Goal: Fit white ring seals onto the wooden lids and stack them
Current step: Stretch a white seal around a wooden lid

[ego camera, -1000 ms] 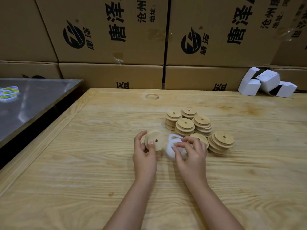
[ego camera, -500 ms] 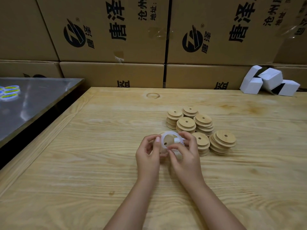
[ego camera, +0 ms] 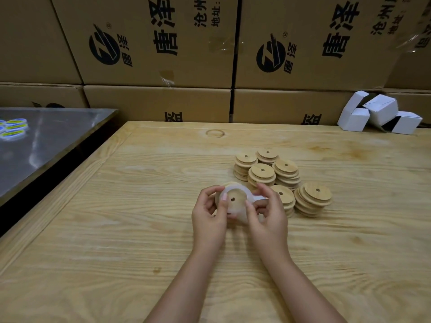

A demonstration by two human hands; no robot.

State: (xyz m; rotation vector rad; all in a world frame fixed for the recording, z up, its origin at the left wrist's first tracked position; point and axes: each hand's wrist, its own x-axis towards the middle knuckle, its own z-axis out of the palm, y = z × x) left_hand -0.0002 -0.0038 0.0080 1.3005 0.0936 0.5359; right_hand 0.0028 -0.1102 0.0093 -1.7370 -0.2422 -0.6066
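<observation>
Brown cartons (ego camera: 163, 43) are lining the wall behind a pale wooden counter (ego camera: 116, 229). Just above the counter, near its middle, the left hand (ego camera: 210, 217) is gripping a wooden lid (ego camera: 235, 200) by its edge, tilted so that the face with the small hole is pointing at the camera. The right hand (ego camera: 265, 217) is pinching a white ring seal (ego camera: 240, 188), which is lying around the lid's upper rim and stretching off to the right between thumb and fingers. Just beyond the right hand, six stacks of lids (ego camera: 286, 169) are standing close together on the counter. Farther off, at the back right corner, small white boxes (ego camera: 380, 113) are lying in a heap. A grey metal surface (ego camera: 46, 141) is adjoining the counter on the left, carrying some blue and yellow rolls (ego camera: 11, 129).
</observation>
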